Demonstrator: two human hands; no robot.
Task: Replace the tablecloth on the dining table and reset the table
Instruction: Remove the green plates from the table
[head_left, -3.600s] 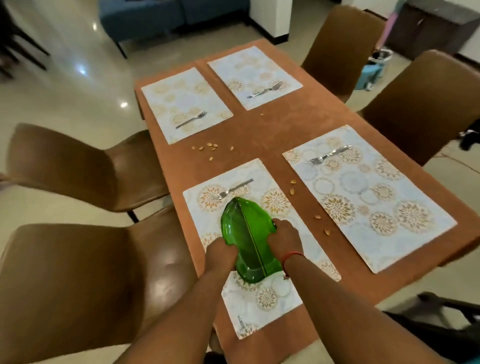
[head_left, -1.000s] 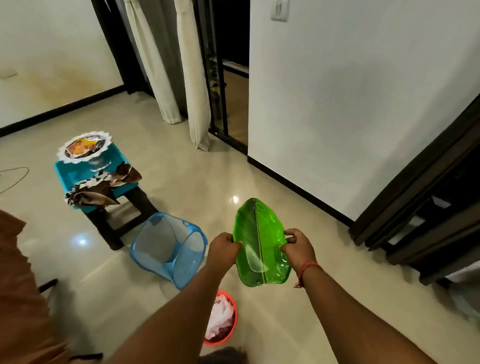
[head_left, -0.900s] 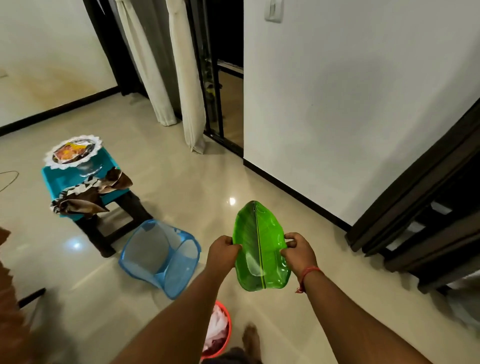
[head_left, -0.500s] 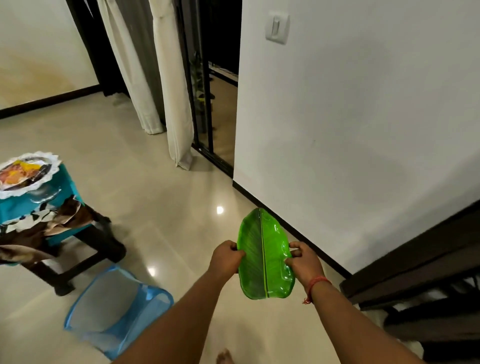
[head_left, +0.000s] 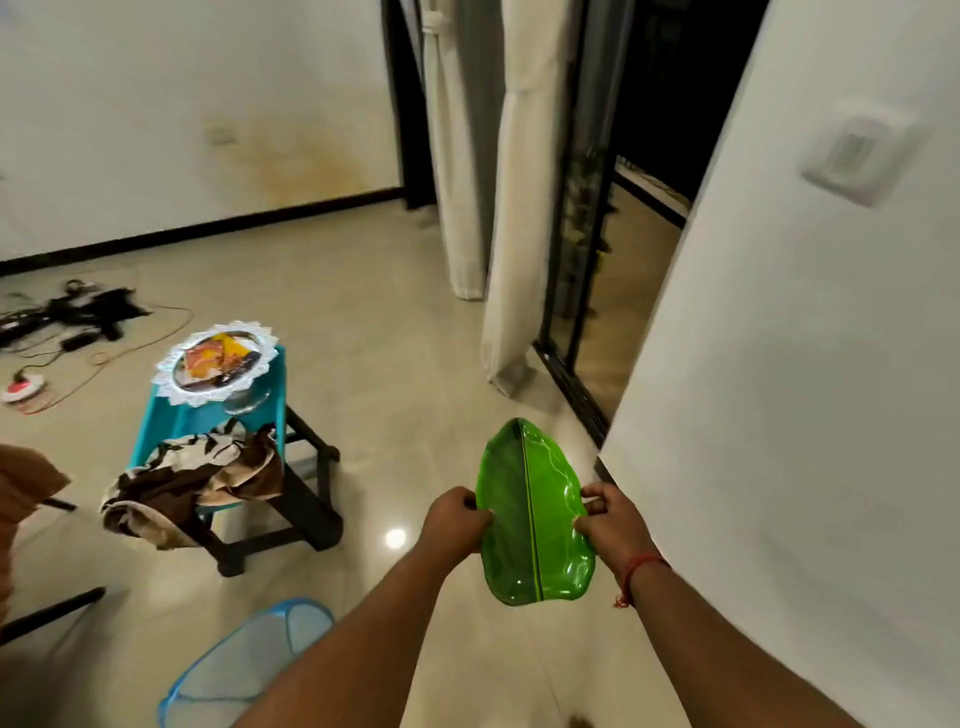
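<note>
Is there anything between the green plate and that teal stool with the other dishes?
Nothing visible. Both hands, left hand and right hand, grip the green leaf plate; only bare floor lies toward the teal stool.

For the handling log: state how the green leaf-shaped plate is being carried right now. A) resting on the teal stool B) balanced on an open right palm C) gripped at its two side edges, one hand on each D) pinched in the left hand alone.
C: the left hand grips one side edge of the green leaf-shaped plate and the right hand grips the other, holding it in the air above the floor.
</note>
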